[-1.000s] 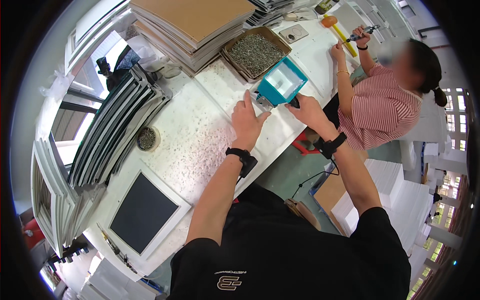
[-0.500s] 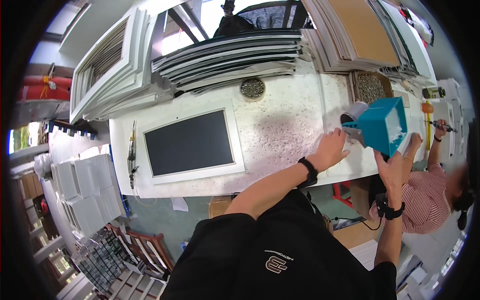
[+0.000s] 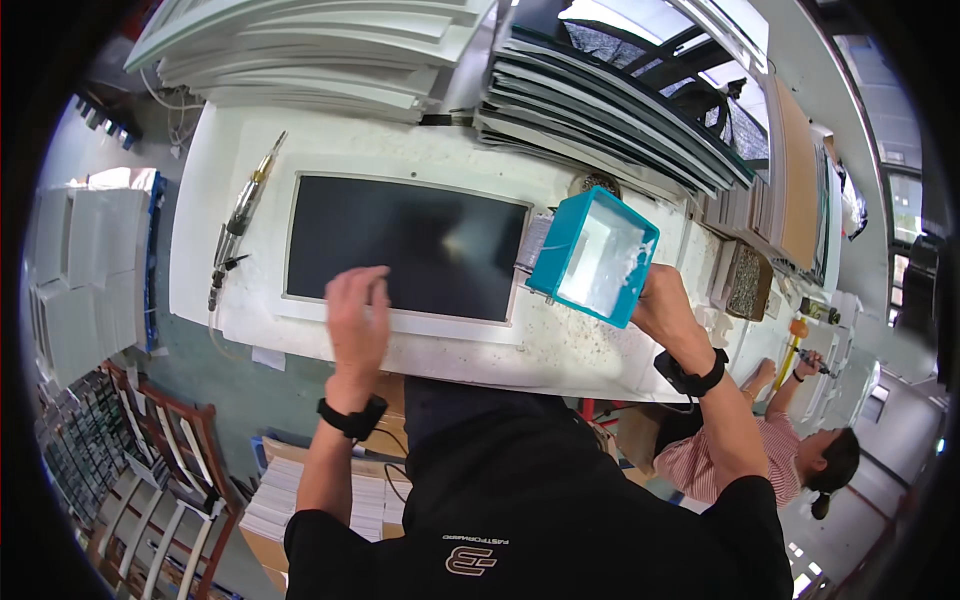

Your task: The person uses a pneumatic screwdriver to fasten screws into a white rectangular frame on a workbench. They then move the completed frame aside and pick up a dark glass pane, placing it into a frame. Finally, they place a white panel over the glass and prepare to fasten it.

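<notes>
My right hand (image 3: 668,308) grips a teal box-shaped tool (image 3: 562,240) by its right side; its fingers are partly hidden behind it. The tool has an open, white-looking inside, and a silvery ribbed part (image 3: 535,245) shows at its left. It is over the right edge of a white frame (image 3: 440,327) that surrounds a dark flat panel (image 3: 400,235) lying on the white table. Over the frame's near edge is my left hand (image 3: 357,315), holding nothing, its fingers loosely extended. Whether it touches the panel I cannot tell.
A slim power screwdriver (image 3: 238,215) with a hose lies left of the frame. Stacked frames (image 3: 300,65) and dark-edged panels (image 3: 600,110) line the table's back. A box of small metal pieces (image 3: 748,282) stands at the right. A co-worker in a striped shirt (image 3: 705,455) works there.
My right hand has brought the teal tool left to the framed panel. My left hand has left the tool's side and moved left over the frame. The view has shifted.
</notes>
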The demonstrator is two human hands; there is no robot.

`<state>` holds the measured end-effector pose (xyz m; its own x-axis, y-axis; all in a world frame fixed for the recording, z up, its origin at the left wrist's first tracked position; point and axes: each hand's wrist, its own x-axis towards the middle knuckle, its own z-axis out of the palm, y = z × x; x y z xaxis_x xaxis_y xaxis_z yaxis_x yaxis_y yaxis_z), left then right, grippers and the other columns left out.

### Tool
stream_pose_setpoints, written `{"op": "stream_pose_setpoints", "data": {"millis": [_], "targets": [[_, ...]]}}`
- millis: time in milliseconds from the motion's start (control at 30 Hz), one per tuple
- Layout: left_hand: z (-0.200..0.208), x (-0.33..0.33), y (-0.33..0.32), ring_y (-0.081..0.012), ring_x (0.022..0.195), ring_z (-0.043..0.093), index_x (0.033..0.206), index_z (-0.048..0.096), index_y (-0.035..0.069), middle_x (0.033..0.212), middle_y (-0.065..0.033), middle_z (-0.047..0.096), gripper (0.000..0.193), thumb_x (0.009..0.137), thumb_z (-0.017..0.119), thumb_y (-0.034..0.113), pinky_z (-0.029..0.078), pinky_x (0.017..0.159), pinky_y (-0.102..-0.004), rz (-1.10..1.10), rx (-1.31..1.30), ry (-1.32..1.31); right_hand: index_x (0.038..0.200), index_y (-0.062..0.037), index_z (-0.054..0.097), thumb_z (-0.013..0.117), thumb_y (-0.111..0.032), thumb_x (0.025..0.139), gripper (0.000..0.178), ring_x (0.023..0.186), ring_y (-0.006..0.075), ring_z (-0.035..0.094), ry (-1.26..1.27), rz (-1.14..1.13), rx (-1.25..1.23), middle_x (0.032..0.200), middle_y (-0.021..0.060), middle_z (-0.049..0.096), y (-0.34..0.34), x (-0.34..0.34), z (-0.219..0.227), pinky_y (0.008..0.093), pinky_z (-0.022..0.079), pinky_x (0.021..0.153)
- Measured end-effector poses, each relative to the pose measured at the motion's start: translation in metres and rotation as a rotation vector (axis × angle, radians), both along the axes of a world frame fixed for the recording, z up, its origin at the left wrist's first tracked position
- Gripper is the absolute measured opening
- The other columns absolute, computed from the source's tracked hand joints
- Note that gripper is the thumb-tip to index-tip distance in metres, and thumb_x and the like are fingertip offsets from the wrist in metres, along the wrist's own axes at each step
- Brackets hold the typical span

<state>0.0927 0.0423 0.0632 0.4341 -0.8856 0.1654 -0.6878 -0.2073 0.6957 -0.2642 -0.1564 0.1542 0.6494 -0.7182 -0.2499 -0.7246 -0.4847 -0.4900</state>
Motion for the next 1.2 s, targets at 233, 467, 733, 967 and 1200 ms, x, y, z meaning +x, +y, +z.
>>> {"op": "stream_pose_setpoints", "data": {"millis": [233, 467, 733, 967, 1200], "targets": [[-0.046, 0.096, 0.028, -0.039, 0.124, 0.053, 0.142, 0.056, 0.004, 0.134, -0.0205, 0.058, 0.048, 0.096, 0.068, 0.014, 0.041, 0.107, -0.0491, 0.361, 0.103, -0.35, 0.08, 0.0006, 0.065, 0.074, -0.007, 0.076, 0.012, 0.072, 0.0448, 0.063, 0.143, 0.048, -0.018, 0.076, 0.0216, 0.065, -0.013, 0.046, -0.005, 0.0494, 0.052, 0.066], [-0.059, 0.11, 0.024, -0.0386, 0.119, 0.054, 0.147, 0.053, 0.005, 0.132, -0.0209, 0.058, 0.053, 0.098, 0.067, 0.018, 0.042, 0.103, -0.0483, 0.399, 0.159, -0.364, 0.082, 0.0003, 0.064, 0.073, -0.007, 0.074, 0.014, 0.075, 0.0448, 0.064, 0.162, 0.086, 0.005, 0.079, 0.0211, 0.065, -0.015, 0.054, -0.015, 0.0502, 0.052, 0.068], [-0.063, 0.118, 0.024, -0.0374, 0.114, 0.056, 0.144, 0.057, 0.006, 0.125, -0.0196, 0.06, 0.051, 0.096, 0.068, 0.018, 0.044, 0.099, -0.0469, 0.384, 0.133, -0.382, 0.085, -0.0001, 0.063, 0.075, -0.009, 0.075, 0.018, 0.076, 0.0442, 0.064, 0.177, 0.125, -0.017, 0.081, 0.0213, 0.066, -0.018, 0.064, -0.021, 0.0502, 0.053, 0.068], [-0.067, 0.12, 0.026, -0.0351, 0.111, 0.057, 0.141, 0.06, 0.007, 0.123, -0.0166, 0.062, 0.049, 0.094, 0.07, 0.018, 0.045, 0.096, -0.0455, 0.396, 0.077, -0.345, 0.086, -0.0003, 0.063, 0.075, -0.013, 0.081, 0.018, 0.075, 0.0437, 0.065, 0.221, 0.206, -0.038, 0.08, 0.0206, 0.067, -0.019, 0.094, -0.025, 0.0503, 0.053, 0.068], [-0.072, 0.122, 0.028, -0.0334, 0.112, 0.057, 0.14, 0.061, 0.008, 0.124, -0.0141, 0.062, 0.051, 0.091, 0.072, 0.019, 0.045, 0.096, -0.0448, 0.424, 0.053, -0.345, 0.09, -0.0003, 0.062, 0.076, -0.014, 0.083, 0.02, 0.074, 0.0444, 0.065, 0.264, 0.283, -0.057, 0.079, 0.0217, 0.068, -0.016, 0.16, -0.023, 0.0519, 0.052, 0.068]]}}
